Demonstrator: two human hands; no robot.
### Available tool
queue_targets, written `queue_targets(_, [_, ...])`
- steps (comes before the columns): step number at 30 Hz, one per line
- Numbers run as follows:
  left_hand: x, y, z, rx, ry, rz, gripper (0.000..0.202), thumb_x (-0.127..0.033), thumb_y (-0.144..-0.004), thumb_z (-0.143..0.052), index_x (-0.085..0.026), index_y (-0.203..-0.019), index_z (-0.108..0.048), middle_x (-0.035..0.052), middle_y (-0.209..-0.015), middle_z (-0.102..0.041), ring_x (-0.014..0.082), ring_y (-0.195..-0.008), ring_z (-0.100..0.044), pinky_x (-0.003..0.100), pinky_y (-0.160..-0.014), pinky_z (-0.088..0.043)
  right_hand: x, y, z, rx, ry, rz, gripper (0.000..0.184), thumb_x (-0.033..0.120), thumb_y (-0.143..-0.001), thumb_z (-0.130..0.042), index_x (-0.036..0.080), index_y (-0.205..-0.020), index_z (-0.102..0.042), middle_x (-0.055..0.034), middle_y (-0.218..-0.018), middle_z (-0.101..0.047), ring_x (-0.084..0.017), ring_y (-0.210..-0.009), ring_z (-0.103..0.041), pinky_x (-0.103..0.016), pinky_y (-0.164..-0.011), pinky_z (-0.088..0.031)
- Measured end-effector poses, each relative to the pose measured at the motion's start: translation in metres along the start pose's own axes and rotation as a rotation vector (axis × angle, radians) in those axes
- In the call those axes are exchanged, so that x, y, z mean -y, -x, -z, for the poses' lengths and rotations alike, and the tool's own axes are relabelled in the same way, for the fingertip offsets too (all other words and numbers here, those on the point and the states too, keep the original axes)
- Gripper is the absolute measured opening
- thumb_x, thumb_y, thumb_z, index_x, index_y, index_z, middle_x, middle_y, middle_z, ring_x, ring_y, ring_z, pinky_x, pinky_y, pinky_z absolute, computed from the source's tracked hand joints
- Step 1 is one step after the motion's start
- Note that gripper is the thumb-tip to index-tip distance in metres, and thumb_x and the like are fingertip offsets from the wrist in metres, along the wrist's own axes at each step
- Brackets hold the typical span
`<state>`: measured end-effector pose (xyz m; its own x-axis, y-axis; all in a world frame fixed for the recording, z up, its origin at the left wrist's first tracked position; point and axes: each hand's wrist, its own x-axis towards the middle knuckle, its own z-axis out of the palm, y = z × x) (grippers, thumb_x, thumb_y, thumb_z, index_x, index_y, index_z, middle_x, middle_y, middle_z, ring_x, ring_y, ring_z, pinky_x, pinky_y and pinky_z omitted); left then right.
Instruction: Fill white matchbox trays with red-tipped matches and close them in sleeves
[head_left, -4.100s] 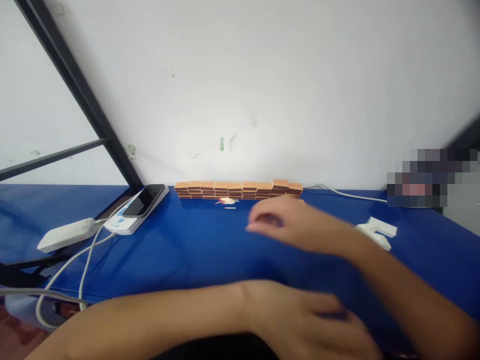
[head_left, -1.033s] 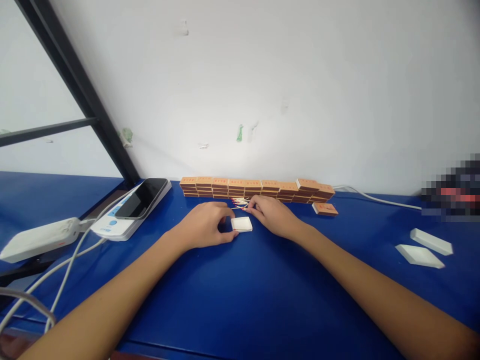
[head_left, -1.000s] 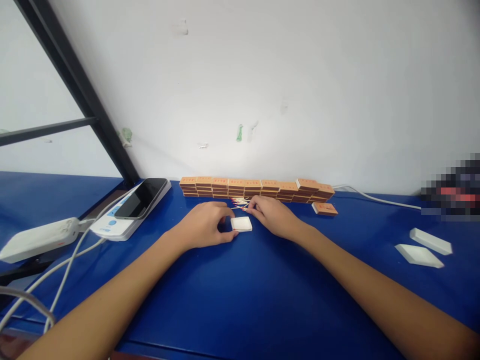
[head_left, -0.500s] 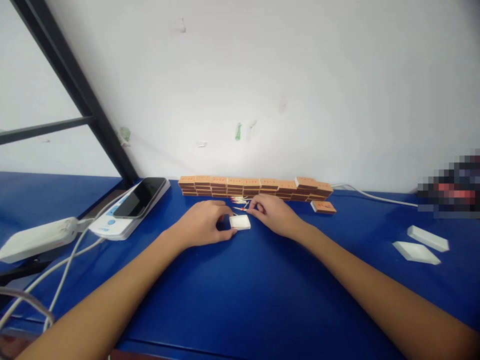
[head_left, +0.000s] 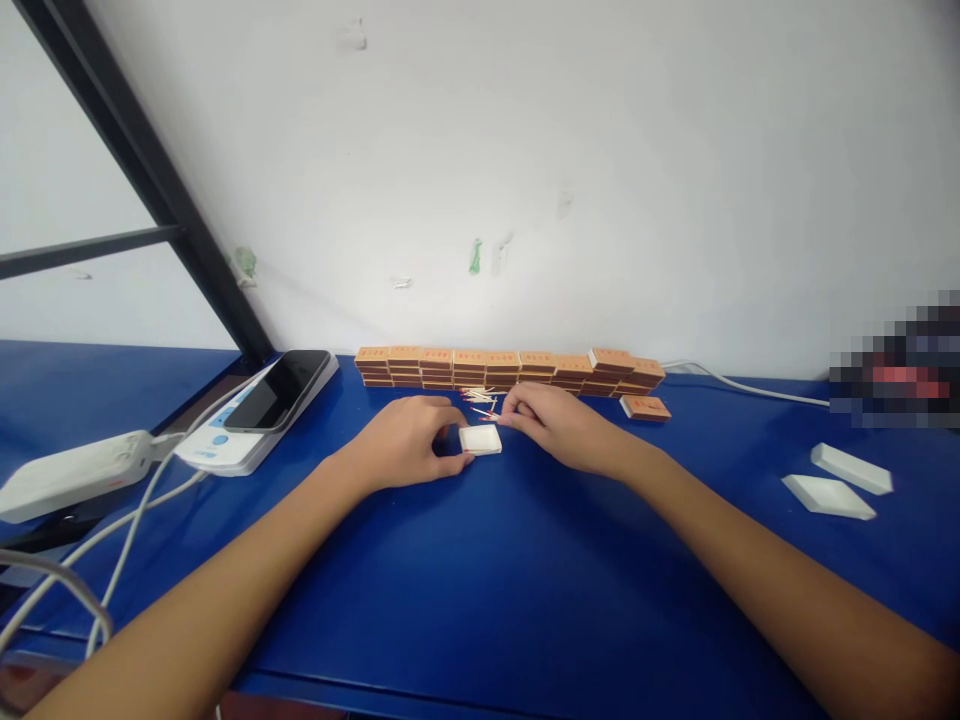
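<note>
My left hand [head_left: 412,442] grips the left end of a small white matchbox tray [head_left: 481,440] between thumb and fingers, on the blue table. Just behind the tray's right corner, my right hand [head_left: 547,425] pinches a matchstick [head_left: 487,413] by its right end, the red tip pointing left. A small pile of red-tipped matches [head_left: 477,396] lies beyond both hands, in front of a long wall of stacked matchboxes [head_left: 502,370]. One loose matchbox [head_left: 646,408] rests to the right of that stack.
Two white tray pieces [head_left: 829,497] lie at the right. On the left, a phone [head_left: 277,392] sits on a white power strip [head_left: 217,448], with a white adapter [head_left: 79,475] and cables beside it. A white wall [head_left: 480,150] rises behind the table.
My right hand has shifted very slightly right, with the match at its fingertips. My left hand keeps its hold on the tray. The whole view has tilted a little.
</note>
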<state>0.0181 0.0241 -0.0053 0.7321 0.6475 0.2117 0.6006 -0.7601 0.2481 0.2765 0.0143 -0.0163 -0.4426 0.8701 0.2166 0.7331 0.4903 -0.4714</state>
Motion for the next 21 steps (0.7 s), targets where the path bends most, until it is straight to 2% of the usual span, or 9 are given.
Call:
queue_targets(4, [-0.002,-0.001,0.0,-0.006,0.003,-0.016,0.029,-0.04,-0.089,-0.075,-0.021,-0.111,-0.076,0.0031,-0.09,-0.072,0.0191,-0.079,-0.066,0.031,-0.069,-0.046,0.018,0.002,-0.004,0.054,-0.026,0.027,0.014,0.027,-0.1,-0.06,0.021,-0.089,-0.066,-0.0007,-0.081,-0.06,-0.016,-0.073,-0.052,-0.029,-0.068,-0.037])
queue_targets(7, [-0.003,-0.001,0.0,-0.01,0.005,-0.013,0.029,-0.039,-0.088,-0.076,-0.021,-0.11,-0.076,0.003,-0.091,-0.072,0.0188,-0.078,-0.065,0.031,-0.068,-0.046,0.022,0.002,-0.006,0.026,-0.062,0.042,0.017,0.03,-0.1,-0.063,0.021,-0.086,-0.067,0.001,-0.075,-0.057,-0.015,-0.069,-0.051,-0.029,-0.067,-0.036])
queue_targets(11, [-0.004,0.0,0.001,-0.003,0.013,-0.01,0.03,-0.039,-0.088,-0.076,-0.022,-0.112,-0.076,0.0024,-0.09,-0.071,0.0185,-0.078,-0.065,0.031,-0.068,-0.046,0.003,-0.001,-0.005,-0.109,-0.035,0.007,0.01,0.027,-0.099,-0.064,0.021,-0.094,-0.07,0.0007,-0.076,-0.058,-0.015,-0.069,-0.052,-0.029,-0.067,-0.038])
queue_targets(13, [-0.005,0.0,0.002,-0.001,0.021,-0.013,0.03,-0.04,-0.088,-0.076,-0.022,-0.112,-0.077,0.0026,-0.09,-0.071,0.0183,-0.077,-0.064,0.031,-0.068,-0.046,-0.009,-0.003,-0.006,-0.111,0.02,-0.008,0.009,0.026,-0.097,-0.067,0.021,-0.103,-0.071,-0.001,-0.084,-0.061,-0.016,-0.073,-0.054,-0.03,-0.07,-0.04])
queue_targets(16, [-0.006,0.0,0.002,0.01,0.031,-0.013,0.031,-0.041,-0.087,-0.076,-0.021,-0.11,-0.077,0.0029,-0.089,-0.072,0.018,-0.075,-0.064,0.031,-0.067,-0.046,-0.022,-0.006,-0.01,-0.08,0.06,0.019,0.02,0.025,-0.097,-0.067,0.023,-0.117,-0.07,-0.0034,-0.094,-0.062,-0.017,-0.078,-0.056,-0.03,-0.073,-0.042])
queue_targets(18, [-0.006,0.0,0.002,0.013,0.031,-0.017,0.032,-0.042,-0.087,-0.076,-0.021,-0.11,-0.077,0.0028,-0.089,-0.072,0.0178,-0.075,-0.064,0.031,-0.066,-0.046,-0.027,-0.008,-0.013,-0.074,0.077,0.025,0.019,0.024,-0.099,-0.065,0.023,-0.117,-0.07,-0.0044,-0.097,-0.062,-0.017,-0.079,-0.057,-0.03,-0.073,-0.043])
queue_targets(21, [-0.006,0.0,0.001,0.009,0.027,-0.018,0.032,-0.042,-0.086,-0.076,-0.021,-0.11,-0.077,0.002,-0.087,-0.072,0.0172,-0.074,-0.063,0.031,-0.065,-0.045,-0.028,-0.008,-0.014,-0.085,0.102,-0.022,0.009,0.026,-0.098,-0.067,0.021,-0.105,-0.069,-0.0046,-0.097,-0.062,-0.017,-0.08,-0.057,-0.03,-0.072,-0.042])
